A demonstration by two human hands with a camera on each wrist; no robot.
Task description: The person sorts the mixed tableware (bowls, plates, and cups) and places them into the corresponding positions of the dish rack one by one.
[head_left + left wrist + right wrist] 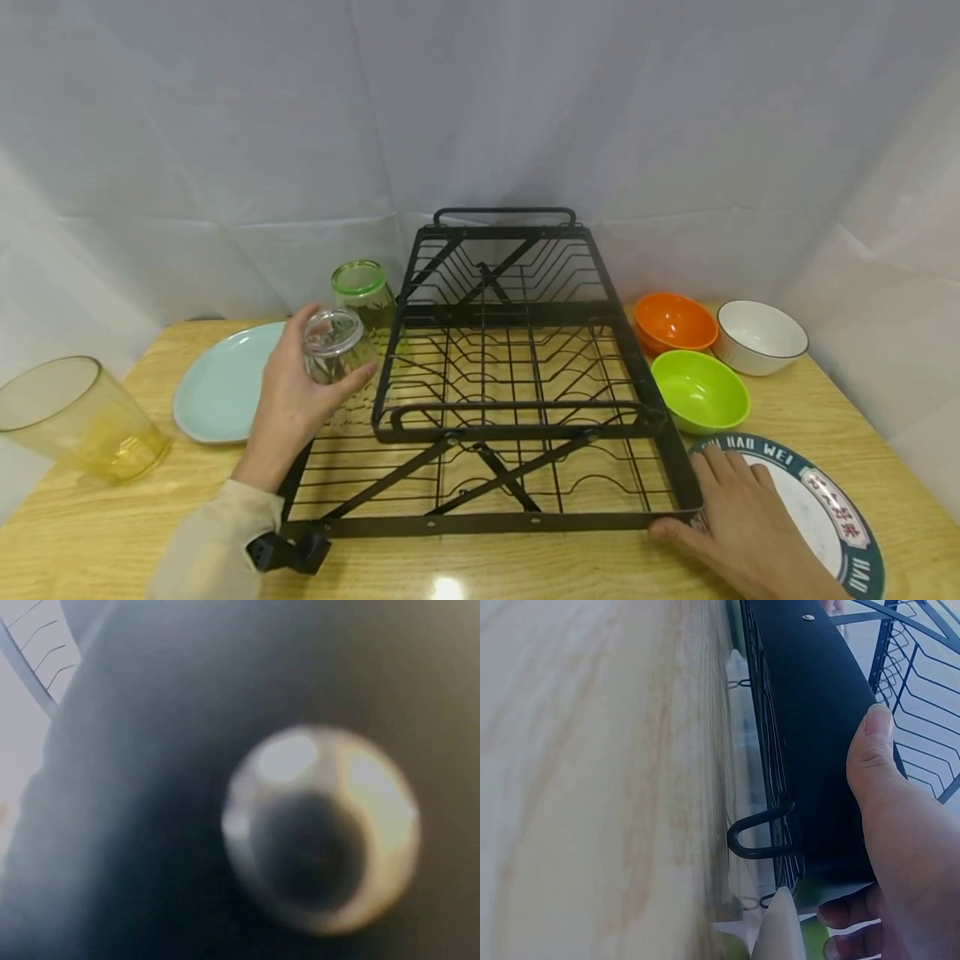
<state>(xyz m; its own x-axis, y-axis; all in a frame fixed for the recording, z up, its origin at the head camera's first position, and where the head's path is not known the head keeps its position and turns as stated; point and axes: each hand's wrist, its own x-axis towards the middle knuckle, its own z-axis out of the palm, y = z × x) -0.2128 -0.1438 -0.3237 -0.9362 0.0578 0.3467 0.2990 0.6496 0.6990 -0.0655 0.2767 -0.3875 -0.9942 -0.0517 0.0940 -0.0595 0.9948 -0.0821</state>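
Note:
My left hand [292, 392] grips a small clear drinking glass [335, 346], thumb on the near side, over the left edge of a black two-tier dish rack [517, 429]. Just behind it is a glass with a green rim [362, 287], beside the rack's upper tier. At the rack's front right corner, my right hand [742, 517] holds the frame. In the right wrist view, the thumb [876, 742] presses the rack's black side bar [817, 735] while other fingers bend behind it. A blurred dark surface fills most of the left wrist view.
Left of the rack are a pale blue plate [217, 392] and a tilted yellow glass [82, 425]. To its right stand an orange bowl [675, 321], a white bowl [761, 337] and a green bowl [701, 392]. A green-rimmed plate [817, 533] lies by my right hand.

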